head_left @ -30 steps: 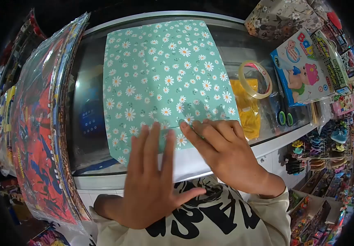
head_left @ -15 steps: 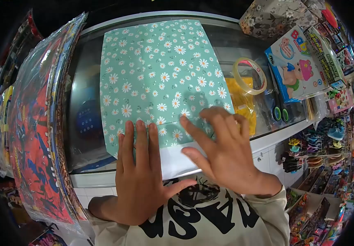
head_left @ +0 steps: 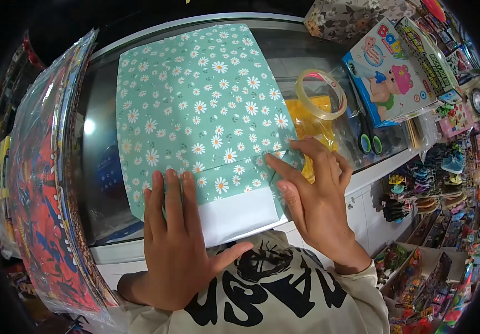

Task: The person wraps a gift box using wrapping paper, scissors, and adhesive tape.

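Green daisy-print wrapping paper (head_left: 195,106) lies on the glass counter, with folds along its near end. A white panel (head_left: 240,214), the paper's reverse side or something inside it, shows at the near edge. My left hand (head_left: 176,239) lies flat on the near left part of the paper, fingers straight and thumb out to the right. At the near right corner, my right hand (head_left: 320,195) rests its fingertips on the folded edge, fingers bent and apart. Nothing is visibly held in either hand.
Right of the paper lie a clear tape roll (head_left: 320,94), a yellow packet (head_left: 312,131) and scissors (head_left: 369,139). A Baby toy box (head_left: 393,78) stands behind them. Plastic-wrapped printed sheets (head_left: 45,183) stack up at the left. Shelves of small goods (head_left: 434,222) line the right side.
My right hand has moved rightward along the paper's near fold to its corner, uncovering more of the white panel. My left hand stays pressed on the paper. The view has shifted slightly.
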The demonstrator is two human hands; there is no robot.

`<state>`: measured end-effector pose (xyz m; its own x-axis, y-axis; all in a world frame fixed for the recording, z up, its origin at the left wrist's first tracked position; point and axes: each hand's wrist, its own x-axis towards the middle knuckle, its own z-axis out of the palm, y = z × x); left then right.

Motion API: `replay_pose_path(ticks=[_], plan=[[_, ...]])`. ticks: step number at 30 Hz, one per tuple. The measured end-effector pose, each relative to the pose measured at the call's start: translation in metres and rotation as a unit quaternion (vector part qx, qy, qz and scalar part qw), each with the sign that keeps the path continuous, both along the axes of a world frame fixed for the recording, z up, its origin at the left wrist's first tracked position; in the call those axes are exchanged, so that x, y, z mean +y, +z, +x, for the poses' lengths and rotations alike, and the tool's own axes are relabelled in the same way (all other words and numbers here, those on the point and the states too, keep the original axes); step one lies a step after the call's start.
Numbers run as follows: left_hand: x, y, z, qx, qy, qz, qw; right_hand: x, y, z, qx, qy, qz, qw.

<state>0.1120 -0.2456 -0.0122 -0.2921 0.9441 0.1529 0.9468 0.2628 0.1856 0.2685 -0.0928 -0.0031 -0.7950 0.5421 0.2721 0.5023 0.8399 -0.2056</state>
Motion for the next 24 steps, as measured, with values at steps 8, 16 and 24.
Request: replay_pose_path(ticks=[8, 16, 24], plan=[[0.029, 0.023, 0.011, -0.038, -0.058, 0.003, 0.998, -0.007, -0.007, -0.006, 0.031, -0.005, -0.026, 0.999], [0.030, -0.002, 0.012, -0.054, -0.080, -0.008, 0.995, -0.003, -0.001, -0.006, 0.029, 0.007, -0.063, 0.998], [0.029, -0.001, 0.010, -0.050, -0.081, -0.011, 0.995, 0.015, -0.003, 0.001, 0.095, 0.023, -0.067, 0.993]])
